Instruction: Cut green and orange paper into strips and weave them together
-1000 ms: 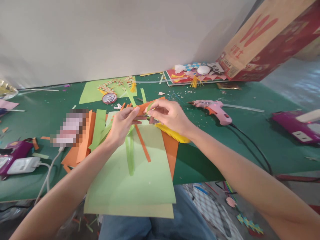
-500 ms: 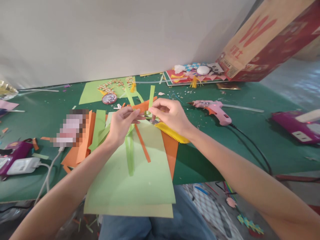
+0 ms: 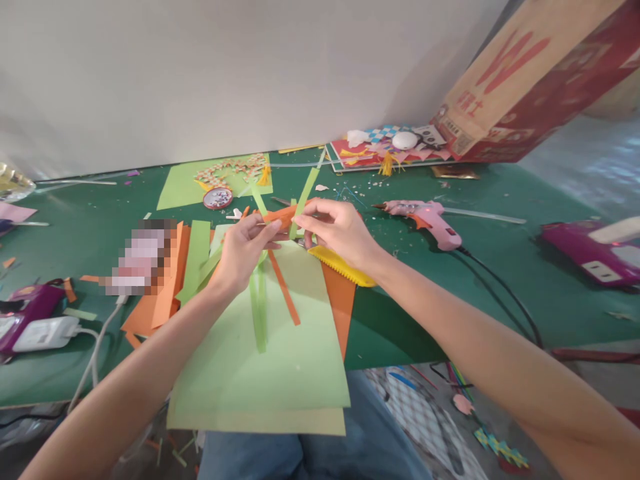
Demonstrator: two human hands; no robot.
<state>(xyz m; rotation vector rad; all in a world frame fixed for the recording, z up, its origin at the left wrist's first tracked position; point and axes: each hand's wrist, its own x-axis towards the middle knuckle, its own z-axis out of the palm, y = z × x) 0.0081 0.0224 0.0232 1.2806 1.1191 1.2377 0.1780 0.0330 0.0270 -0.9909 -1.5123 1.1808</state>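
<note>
My left hand [image 3: 246, 250] pinches a small bundle of crossed paper strips between thumb and fingers. From that grip a light green strip [image 3: 258, 198] points up and away, while green strip ends [image 3: 259, 310] and a narrow orange strip [image 3: 284, 287] hang toward me. A wider orange strip [image 3: 283, 215] spans between both hands. My right hand [image 3: 340, 230] is closed on another green paper strip [image 3: 306, 190], which slants up to the right. Where the strips cross is partly covered by fingers. Below lie pale green paper sheets [image 3: 270, 380].
Under the right hand lies a yellow serrated-edged tool [image 3: 345, 267]. A pink glue gun [image 3: 433, 220] with a cable rests to the right. Orange paper [image 3: 163, 293] and a blurred phone [image 3: 143, 257] are at left. A paper bag [image 3: 500, 87] stands behind.
The green strip in my right hand has swung from nearly upright to leaning right. A curved green strip beyond my hands no longer shows. The left hand has hardly moved.
</note>
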